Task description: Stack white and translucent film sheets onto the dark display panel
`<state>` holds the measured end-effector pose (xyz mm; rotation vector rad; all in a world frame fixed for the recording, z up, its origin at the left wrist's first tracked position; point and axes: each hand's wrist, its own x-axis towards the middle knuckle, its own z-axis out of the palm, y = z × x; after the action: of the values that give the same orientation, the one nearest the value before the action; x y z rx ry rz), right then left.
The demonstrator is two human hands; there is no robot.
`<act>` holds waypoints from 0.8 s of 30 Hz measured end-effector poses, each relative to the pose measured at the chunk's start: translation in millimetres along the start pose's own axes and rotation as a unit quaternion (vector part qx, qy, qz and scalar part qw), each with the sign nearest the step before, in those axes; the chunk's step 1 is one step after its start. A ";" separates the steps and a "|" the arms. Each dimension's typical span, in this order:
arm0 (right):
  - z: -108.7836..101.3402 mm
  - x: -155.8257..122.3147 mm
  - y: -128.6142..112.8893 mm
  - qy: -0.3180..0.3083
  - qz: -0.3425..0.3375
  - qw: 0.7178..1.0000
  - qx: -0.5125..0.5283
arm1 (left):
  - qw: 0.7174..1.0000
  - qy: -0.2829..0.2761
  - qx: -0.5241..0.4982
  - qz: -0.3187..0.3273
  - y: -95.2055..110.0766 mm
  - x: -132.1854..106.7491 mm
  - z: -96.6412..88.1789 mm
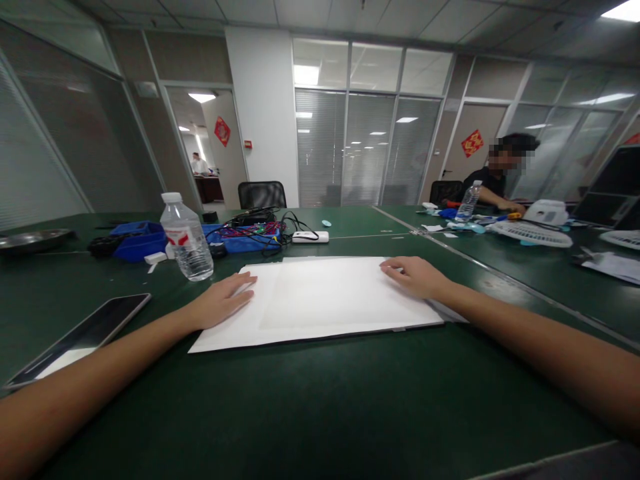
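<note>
Centrally, white paper lies on the green tabletop, between two hands. The left hand has a slack grip, fingers extended over the sheet; whether the right hand, fingers curled, pinches anything cannot be told. Light, even pressure should best hold it flat, clear of the plastic bottle and dark-screened device.

Green table, white pillar, blind-covered glass panels, black chair, ceiling light.
</note>
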<state>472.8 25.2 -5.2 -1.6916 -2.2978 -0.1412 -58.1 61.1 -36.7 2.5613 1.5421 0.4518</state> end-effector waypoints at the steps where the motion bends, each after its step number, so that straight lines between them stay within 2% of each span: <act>1: -0.7 0.0 -1.6 0.007 0.001 1.000 0.002 | 1.000 0.001 0.001 0.000 0.3 0.0 0.0; 5: -7.3 -1.6 5.8 0.030 0.046 0.998 -0.033 | 1.000 -0.001 0.007 -0.001 0.3 0.2 0.6; 10: -11.6 -3.4 23.6 0.015 0.110 0.989 -0.098 | 1.000 -0.006 0.011 -0.002 -0.3 -0.1 0.6; 14: -7.6 -2.3 22.5 -0.008 0.077 0.993 -0.089 | 1.000 -0.008 0.007 -0.005 1.0 -0.3 0.2; 24: -2.5 -7.6 -4.2 -0.025 -0.026 0.999 -0.028 | 1.000 -0.008 0.002 -0.006 4.2 -0.5 -0.9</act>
<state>471.4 16.3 -4.6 -1.6799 -2.3967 -0.1776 -55.0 58.6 -34.9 2.5507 1.5543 0.4256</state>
